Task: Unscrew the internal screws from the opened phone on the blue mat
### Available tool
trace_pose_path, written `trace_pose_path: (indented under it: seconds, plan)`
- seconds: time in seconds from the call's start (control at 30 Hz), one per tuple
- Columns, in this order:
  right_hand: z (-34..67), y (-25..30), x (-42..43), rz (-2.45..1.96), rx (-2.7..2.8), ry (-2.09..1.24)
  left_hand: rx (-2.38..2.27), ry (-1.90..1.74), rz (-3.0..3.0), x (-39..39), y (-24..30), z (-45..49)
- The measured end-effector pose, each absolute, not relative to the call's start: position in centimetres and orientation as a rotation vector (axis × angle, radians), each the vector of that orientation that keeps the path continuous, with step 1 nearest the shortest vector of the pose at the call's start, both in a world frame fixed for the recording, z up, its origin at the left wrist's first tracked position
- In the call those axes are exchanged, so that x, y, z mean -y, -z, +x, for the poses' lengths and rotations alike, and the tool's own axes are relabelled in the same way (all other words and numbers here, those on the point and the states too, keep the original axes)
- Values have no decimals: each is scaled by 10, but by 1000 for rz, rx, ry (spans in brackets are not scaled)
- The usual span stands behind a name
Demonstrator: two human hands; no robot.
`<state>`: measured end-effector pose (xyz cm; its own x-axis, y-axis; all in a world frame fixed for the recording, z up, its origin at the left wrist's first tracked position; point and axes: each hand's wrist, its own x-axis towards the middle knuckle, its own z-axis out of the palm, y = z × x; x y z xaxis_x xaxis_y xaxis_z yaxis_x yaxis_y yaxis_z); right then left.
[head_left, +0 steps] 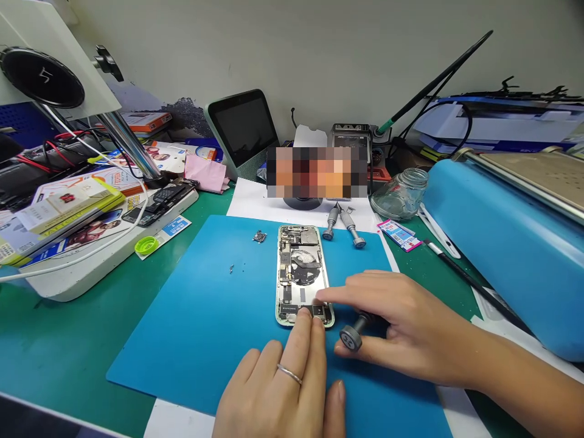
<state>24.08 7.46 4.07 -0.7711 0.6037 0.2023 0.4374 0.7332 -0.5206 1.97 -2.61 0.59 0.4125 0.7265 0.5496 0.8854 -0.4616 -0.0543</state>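
An opened smartphone lies on the blue mat, its inner parts bare. My left hand, with a ring on one finger, rests two outstretched fingertips on the phone's lower end. From the right, my right hand reaches over with its index fingertip at the phone's lower right side. A grey screwdriver is held in that hand's other fingers, its round cap towards me. Left of the phone lie a small metal part and tiny screws. Two more screwdrivers lie beyond the phone's upper right corner.
A glass jar, a brush and a large blue machine line the right side. Boxes and a microscope stand occupy the left. A screen device stands at the back; one area there is pixelated.
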Motion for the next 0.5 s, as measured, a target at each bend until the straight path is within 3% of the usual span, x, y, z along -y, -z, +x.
trace_pose_path:
  seconds: [0.5]
  plan:
    - [241,-37,-78,-762,2621,-633,1444,680,-2382,29,-2,18]
